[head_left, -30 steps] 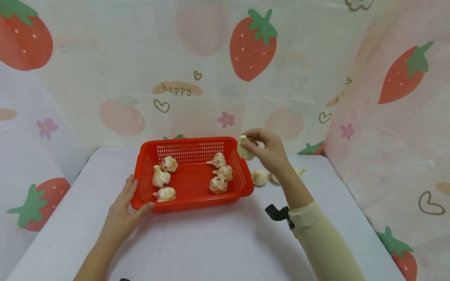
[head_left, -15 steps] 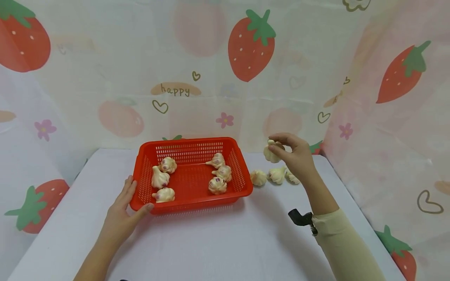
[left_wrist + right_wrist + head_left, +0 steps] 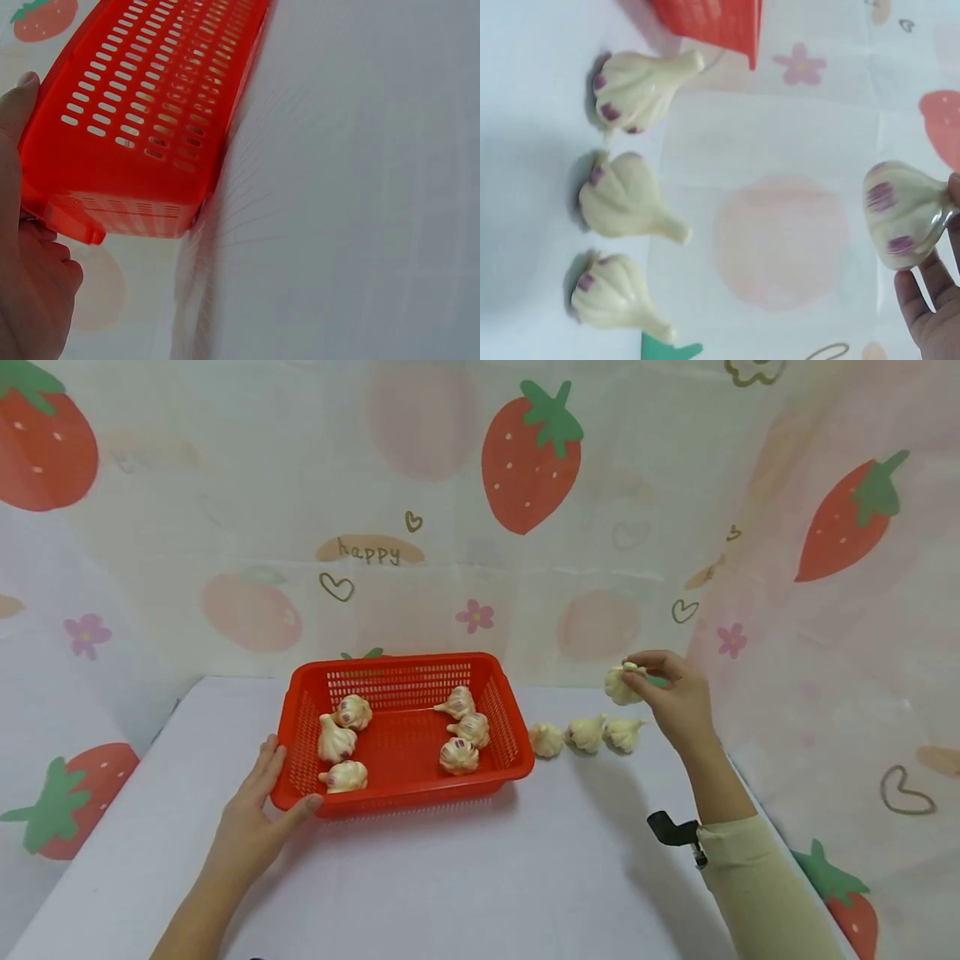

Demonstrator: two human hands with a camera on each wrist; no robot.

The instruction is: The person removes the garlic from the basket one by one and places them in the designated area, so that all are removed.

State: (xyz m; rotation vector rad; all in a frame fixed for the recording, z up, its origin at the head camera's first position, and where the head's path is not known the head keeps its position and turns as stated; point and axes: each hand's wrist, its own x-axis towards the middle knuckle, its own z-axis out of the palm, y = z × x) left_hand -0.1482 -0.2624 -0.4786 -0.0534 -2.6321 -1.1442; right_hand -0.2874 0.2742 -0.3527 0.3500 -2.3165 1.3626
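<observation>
Left hand (image 3: 251,827) held the red basket (image 3: 420,792), right hand (image 3: 677,703) a garlic bulb (image 3: 620,686)

The left hand's grip was closed on the near left corner of the basket, which stood on a white desk (image 3: 465,885). Inside lay a left trio of bulbs (image 3: 337,741) and, by the opposite wall, a right trio (image 3: 473,730). Beyond that end, a row of three bulbs (image 3: 585,734) sat on the desk. Farthest right, the garlic bulb was raised clear of the desk — the right hand's grip pinched it by the neck, between thumb and fingers.
</observation>
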